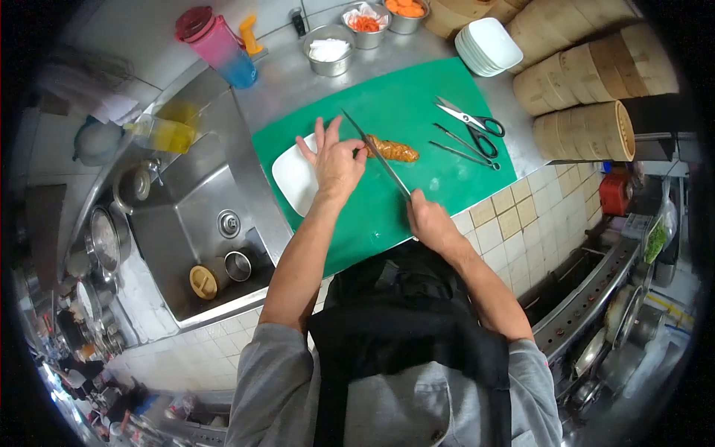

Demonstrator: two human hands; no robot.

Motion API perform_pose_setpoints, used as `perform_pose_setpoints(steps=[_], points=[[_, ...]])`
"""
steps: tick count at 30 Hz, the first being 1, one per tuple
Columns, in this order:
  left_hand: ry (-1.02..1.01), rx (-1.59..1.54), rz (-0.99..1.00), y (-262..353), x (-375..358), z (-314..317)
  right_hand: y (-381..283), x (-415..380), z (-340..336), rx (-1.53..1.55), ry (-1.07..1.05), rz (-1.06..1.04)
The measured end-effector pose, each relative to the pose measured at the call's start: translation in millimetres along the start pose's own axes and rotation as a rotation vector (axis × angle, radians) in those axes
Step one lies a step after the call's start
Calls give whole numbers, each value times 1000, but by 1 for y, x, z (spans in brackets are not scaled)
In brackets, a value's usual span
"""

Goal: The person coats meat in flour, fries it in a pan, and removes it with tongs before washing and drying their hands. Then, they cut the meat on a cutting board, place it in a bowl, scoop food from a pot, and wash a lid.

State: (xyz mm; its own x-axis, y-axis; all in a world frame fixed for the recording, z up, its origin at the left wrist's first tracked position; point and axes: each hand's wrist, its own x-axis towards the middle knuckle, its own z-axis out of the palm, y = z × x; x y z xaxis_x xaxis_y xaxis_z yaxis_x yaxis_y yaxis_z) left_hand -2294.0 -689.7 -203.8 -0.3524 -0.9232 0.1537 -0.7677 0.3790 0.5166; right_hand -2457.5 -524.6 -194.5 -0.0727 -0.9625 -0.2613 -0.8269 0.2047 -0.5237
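Observation:
A glossy golden-brown roll of food (393, 148) lies on the green cutting board (402, 89); its exact kind is not clear. My left hand (339, 165) pinches the roll's left end between thumb and forefinger, the other fingers spread. In my right hand (432, 223) is the handle of a long knife (389, 170), its blade slanting across the roll just right of my left fingertips. Partly under my left hand sits a white dish (290, 177). Black-handled scissors (469, 119) and metal tongs (465, 149) rest at the board's right.
Left of the board is a steel sink (186, 201). Metal bowls (329, 67), stacked white dishes (488, 46) and bamboo steamers (581, 130) line the back and right. A pink-and-blue bottle (220, 48) stands back left. Stove equipment (588, 298) is at far right.

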Motion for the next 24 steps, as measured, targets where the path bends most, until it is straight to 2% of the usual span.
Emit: perform_pose_setpoints(steps=[5,8,11,14,16,20,22,23,24], points=[[31,0,36,-8,-3,-7,3,-15,-16,65,111,-94],[63,0,96,-29,2,-11,22,-21,-25,81,197,-56],[95,5,137,-22,8,-28,47,-19,-31,-10,178,61],[125,43,223,-10,17,-41,63,-14,-27,-21,187,93],[-7,-110,179,-6,24,-50,66,-9,-28,-19,194,102],[-177,74,180,-5,40,-60,62,6,-40,-29,208,97],[-216,-62,278,-3,44,-52,63,13,-47,-32,253,21],[-218,-61,276,-1,43,-47,63,18,-52,-40,301,-55],[-241,7,357,5,40,-44,59,22,-58,-39,297,-53]])
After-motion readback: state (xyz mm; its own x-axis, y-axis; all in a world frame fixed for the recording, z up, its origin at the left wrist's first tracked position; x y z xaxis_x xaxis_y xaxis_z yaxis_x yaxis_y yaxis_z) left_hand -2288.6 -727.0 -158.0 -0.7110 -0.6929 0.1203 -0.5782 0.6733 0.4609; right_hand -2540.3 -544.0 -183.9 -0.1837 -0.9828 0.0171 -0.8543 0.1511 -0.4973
